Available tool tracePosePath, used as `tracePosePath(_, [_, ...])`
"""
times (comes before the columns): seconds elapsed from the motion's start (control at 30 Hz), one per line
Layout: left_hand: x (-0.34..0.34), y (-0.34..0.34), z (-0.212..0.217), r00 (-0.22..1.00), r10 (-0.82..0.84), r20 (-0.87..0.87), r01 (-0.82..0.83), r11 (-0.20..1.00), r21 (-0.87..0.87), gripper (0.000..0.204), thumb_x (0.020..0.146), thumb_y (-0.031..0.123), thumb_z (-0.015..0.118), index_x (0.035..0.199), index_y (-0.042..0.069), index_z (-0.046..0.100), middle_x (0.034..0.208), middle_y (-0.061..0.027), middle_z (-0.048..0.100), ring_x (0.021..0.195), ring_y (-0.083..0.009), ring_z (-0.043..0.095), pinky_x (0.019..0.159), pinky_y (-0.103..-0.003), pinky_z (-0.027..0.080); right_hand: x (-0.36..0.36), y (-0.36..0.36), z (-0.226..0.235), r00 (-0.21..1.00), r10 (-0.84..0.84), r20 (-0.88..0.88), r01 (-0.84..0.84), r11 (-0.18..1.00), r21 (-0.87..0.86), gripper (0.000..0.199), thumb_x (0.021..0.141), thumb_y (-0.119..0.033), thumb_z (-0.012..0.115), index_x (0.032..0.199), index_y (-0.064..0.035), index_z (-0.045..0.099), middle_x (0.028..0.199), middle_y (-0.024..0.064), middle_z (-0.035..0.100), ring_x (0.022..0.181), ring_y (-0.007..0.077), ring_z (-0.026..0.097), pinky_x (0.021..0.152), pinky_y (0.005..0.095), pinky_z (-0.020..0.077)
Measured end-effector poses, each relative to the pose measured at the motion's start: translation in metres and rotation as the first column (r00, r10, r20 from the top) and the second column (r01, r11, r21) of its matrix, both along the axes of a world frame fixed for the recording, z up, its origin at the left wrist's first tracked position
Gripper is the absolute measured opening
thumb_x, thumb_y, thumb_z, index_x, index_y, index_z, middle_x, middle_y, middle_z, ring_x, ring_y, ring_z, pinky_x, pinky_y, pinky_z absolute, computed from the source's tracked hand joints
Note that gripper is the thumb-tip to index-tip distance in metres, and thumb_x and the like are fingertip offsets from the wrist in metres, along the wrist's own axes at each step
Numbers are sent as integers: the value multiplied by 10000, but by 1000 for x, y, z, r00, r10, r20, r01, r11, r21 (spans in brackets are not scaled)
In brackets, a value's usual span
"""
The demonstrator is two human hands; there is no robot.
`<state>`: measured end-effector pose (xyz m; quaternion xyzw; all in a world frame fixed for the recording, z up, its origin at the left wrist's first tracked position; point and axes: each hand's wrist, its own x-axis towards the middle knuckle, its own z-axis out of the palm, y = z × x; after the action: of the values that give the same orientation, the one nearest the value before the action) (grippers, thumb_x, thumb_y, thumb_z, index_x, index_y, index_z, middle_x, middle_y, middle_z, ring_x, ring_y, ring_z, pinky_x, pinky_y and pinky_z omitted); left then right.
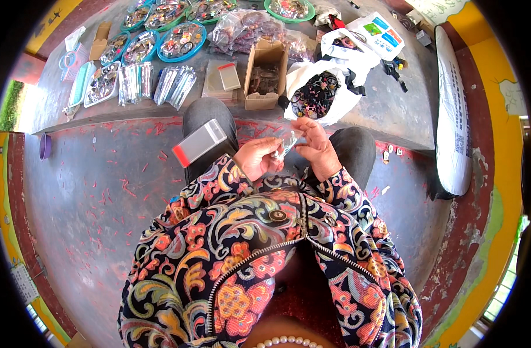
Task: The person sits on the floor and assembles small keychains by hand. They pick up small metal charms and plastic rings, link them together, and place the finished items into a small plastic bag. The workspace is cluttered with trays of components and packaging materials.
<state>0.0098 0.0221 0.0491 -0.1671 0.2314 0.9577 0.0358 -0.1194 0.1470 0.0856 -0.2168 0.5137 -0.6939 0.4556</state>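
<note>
Above my lap, my left hand [259, 158] pinches a small clear plastic bag [288, 143] between thumb and fingers. Something pale or shiny shows in the bag, too small to make out. On the bag's other side, my right hand [318, 149] has its thumb and fingers closed at the bag's edge. A stack of flat clear bags [203, 142] with a red strip at one end lies on my left thigh, beside the left hand. Just beyond the right hand stands a white sack [351, 100] full of dark, colourful small pieces [316, 95].
On the raised ledge ahead are an open cardboard box [261, 104], more clear bags [221, 81], bundles of slim packets [175, 87], and several round baskets of small items, one blue [182, 42]. A long white sack [453, 116] leans at the right. Red scraps litter the floor [103, 203].
</note>
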Motion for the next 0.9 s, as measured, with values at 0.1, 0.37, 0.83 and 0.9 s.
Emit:
tracePosePath(0.1, [3,-4,-2,988,-132,83,122,986,112,226,871,240,444,811,32,509,610,-55,481,598,-190,514,572,-284,420,-5,2,-3,895,137,-424,-148,989,6,297,660,-3,629,942,-93,607,1239,33,405,1111,149,396,845,298,351])
tracePosePath(0.37, [1,-11,-4,956,-68,284,100,990,-101,241,859,245,436,945,45,540,812,-90,593,720,-184,565,613,-271,430,-14,10,-14,998,-42,53,27,966,256,54,765,-75,608,805,-40,619,745,33,625,672,116,570,642,222,410])
tracePosePath(0.83, [-3,3,-7,980,177,93,-58,696,-716,154,829,164,546,894,29,583,760,26,570,655,-39,497,550,-184,392,-4,3,-19,980,16,196,-78,947,312,94,769,-126,617,808,-41,606,762,6,609,658,77,533,602,199,392])
tracePosePath(0.9, [-2,4,-10,986,155,54,-54,617,-785,163,831,166,542,876,14,580,721,35,557,615,-23,473,535,-175,383,-5,4,-21,977,42,211,-106,948,300,84,770,-114,614,801,-37,608,762,19,612,674,87,548,606,210,409])
